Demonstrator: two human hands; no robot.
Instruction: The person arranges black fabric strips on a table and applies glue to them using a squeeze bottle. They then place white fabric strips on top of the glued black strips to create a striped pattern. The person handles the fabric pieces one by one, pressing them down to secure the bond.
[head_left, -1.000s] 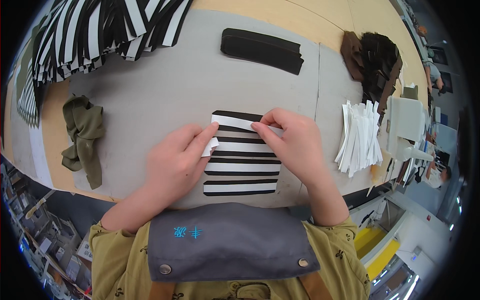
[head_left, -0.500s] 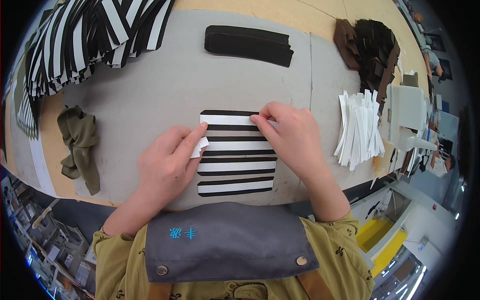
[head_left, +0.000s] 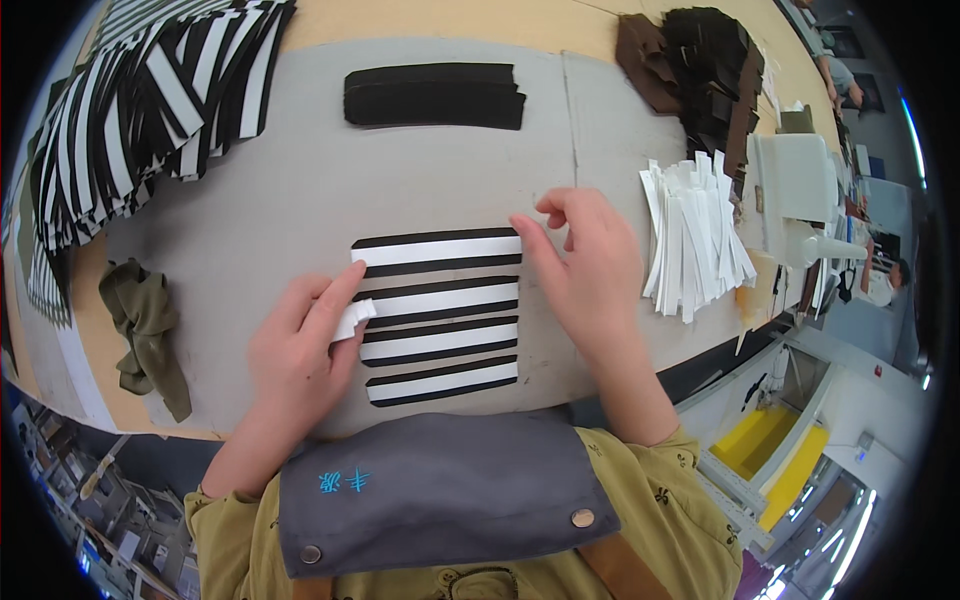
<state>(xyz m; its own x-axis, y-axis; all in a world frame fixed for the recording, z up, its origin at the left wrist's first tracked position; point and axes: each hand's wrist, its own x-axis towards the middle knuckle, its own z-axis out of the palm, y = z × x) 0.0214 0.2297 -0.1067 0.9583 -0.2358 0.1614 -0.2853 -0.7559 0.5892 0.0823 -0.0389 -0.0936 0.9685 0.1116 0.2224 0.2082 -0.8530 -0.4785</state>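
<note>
Several black fabric strips lie in a column before me, each with a narrower white strip along its middle; the farthest white strip (head_left: 440, 249) covers the top black one. My left hand (head_left: 300, 345) rests a fingertip on its left end. Pinched in the same hand is a small bundle of white strips (head_left: 353, 318), mostly hidden by the fingers. My right hand (head_left: 592, 275) hovers by the right end of that top strip, thumb and fingers apart, with nothing in them.
A fan of loose white strips (head_left: 695, 240) lies to the right, beside a white plastic container (head_left: 798, 175). Black strips (head_left: 435, 97) are stacked farther off. Black-and-white strips (head_left: 120, 150) heap up at far left, above an olive cloth (head_left: 147, 330). Brown fabric (head_left: 648, 65) sits far right.
My right thumb and fingers have come off the top white strip's right end and spread apart. My left hand stays at its left end. The whole view has shifted slightly.
</note>
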